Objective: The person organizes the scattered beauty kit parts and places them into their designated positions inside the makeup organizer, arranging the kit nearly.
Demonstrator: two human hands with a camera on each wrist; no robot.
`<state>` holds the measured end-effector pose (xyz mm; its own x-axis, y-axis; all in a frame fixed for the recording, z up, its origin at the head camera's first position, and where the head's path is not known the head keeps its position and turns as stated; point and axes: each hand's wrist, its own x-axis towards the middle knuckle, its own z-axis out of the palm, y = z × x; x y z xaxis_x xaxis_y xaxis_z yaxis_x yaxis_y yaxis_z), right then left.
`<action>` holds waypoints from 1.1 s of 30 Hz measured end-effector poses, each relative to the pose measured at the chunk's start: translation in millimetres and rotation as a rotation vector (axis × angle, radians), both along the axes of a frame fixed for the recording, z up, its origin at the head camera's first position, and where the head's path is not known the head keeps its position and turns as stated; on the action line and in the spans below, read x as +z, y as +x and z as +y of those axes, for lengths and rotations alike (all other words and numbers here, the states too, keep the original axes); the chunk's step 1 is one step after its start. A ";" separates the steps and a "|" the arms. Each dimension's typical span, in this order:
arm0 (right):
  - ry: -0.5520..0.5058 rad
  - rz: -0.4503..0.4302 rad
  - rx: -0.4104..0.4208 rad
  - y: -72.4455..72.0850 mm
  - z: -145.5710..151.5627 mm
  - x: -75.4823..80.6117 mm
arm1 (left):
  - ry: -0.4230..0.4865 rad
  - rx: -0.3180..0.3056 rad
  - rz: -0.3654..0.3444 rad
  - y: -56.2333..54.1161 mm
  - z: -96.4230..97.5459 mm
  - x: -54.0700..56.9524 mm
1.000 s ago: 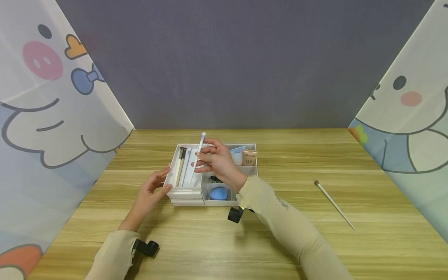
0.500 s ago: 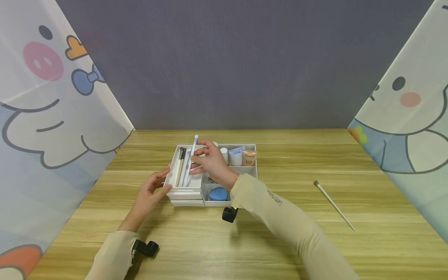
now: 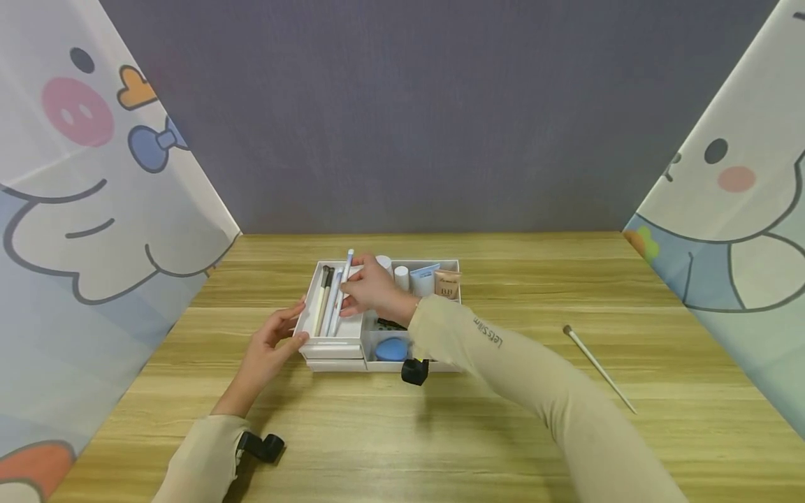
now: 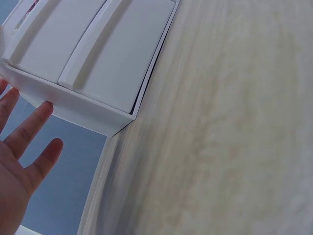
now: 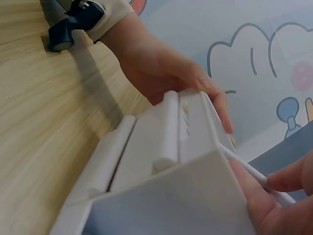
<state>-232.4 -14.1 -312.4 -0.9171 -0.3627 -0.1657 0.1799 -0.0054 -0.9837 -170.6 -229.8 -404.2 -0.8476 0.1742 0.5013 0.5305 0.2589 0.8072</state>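
My right hand point(image 3: 372, 288) pinches a slim white makeup brush point(image 3: 345, 274) with a lilac band and a pale tip. It holds the brush tilted over the upper left tray of a white cosmetics organizer point(image 3: 333, 343); the right wrist view shows the brush shaft point(image 5: 252, 171) at the organizer's edge. In that tray lie two dark-haired brushes point(image 3: 323, 299) and a pale blue-white stick point(image 3: 332, 307). My left hand point(image 3: 269, 349) rests against the organizer's left side, thumb at the front corner. In the left wrist view its extended fingers point(image 4: 32, 128) touch the side wall.
Another brush point(image 3: 600, 370) lies on the wooden table point(image 3: 516, 419) to the right. The organizer's right compartments hold a blue makeup sponge point(image 3: 392, 349), a blue tube point(image 3: 424, 281), a tan BB tube point(image 3: 448, 284) and white-capped containers point(image 3: 402, 276). A grey wall point(image 3: 428, 119) stands behind.
My right hand has moved left with the brush, and the brush now stands lower and closer beside the others in the tray. The left hand has stayed at the organizer's side.
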 end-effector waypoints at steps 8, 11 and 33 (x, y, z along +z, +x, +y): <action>0.092 -0.087 0.075 -7.0 -0.6 7.2 | -0.006 -0.012 0.005 -2.1 -0.1 -3.4; 0.120 -0.091 0.096 -8.2 -1.0 9.0 | 0.002 -0.008 0.011 -2.4 0.9 -2.1; 0.002 -0.086 0.153 -5.2 8.3 2.4 | -0.004 0.025 -0.011 1.5 1.3 0.7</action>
